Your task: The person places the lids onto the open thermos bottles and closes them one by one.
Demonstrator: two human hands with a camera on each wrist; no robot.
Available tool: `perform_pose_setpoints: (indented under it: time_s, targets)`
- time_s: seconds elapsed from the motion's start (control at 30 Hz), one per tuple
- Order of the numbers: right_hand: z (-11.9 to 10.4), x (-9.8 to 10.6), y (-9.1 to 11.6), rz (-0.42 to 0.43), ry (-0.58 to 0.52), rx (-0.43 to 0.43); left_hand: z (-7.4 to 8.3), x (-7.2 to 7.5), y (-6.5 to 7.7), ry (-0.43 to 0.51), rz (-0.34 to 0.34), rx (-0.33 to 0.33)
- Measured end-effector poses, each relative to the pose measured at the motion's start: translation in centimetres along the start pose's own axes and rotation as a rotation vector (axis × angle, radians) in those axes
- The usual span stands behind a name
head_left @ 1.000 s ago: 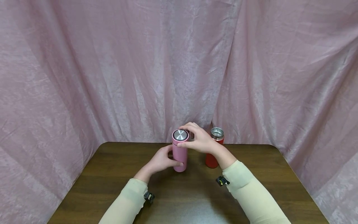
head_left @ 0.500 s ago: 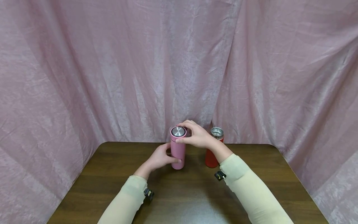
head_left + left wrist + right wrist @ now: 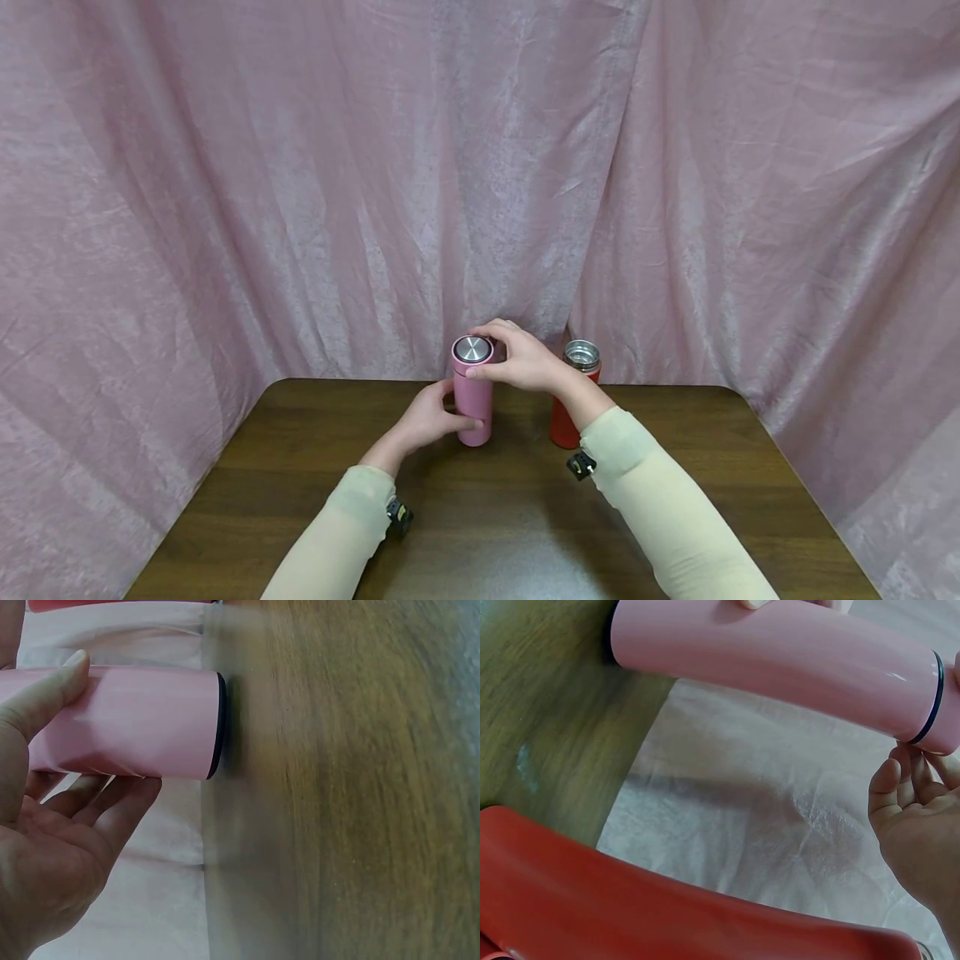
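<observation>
A pink thermos (image 3: pixel 472 400) with a silver-topped lid (image 3: pixel 472 348) stands upright near the table's far edge. My left hand (image 3: pixel 427 417) grips its lower body, thumb across the front and fingers behind. At the top, my right hand (image 3: pixel 521 360) pinches the pink lid between thumb and fingers. The right wrist view shows a dark ring (image 3: pixel 932 701) at the seam between lid and body. In the left wrist view the black base (image 3: pixel 217 726) is close over the wood. To the right stands a red thermos (image 3: pixel 562 427), its steel mouth uncovered; my right forearm partly hides it.
Everything stands on a dark brown wooden table (image 3: pixel 480 517). A pink velvet curtain (image 3: pixel 375 208) hangs right behind its far edge. Another small red piece (image 3: pixel 490 951) shows beside the red thermos in the right wrist view's lower left corner.
Both hands and the pink thermos have shifted a little left and toward the far edge, keeping the same hold. The red thermos has stayed in place.
</observation>
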State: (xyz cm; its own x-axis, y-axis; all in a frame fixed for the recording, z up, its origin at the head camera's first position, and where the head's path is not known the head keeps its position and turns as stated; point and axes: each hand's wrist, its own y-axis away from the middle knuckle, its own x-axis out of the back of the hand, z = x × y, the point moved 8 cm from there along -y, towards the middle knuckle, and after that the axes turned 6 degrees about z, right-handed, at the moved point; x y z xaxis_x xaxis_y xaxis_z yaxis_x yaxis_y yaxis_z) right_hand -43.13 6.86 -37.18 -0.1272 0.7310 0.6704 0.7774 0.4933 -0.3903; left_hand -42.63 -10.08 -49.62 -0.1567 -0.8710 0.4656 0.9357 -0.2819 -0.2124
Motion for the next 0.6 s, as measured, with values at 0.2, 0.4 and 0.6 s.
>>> perform_pose_setpoints:
  time_s: [0.2,0.4,0.6]
  targets:
    - [0.32,-0.15,-0.08,-0.001,-0.019,-0.022,-0.18,0.15,-0.09,-0.015,0.013,0.003]
    - [0.32,-0.44,-0.22,-0.002,-0.031,-0.028,-0.44,0.09,-0.04,-0.006,0.016,0.012]
    - [0.39,-0.78,-0.33,0.015,-0.018,-0.009,-0.94,-0.23,-0.05,0.007,0.010,-0.001]
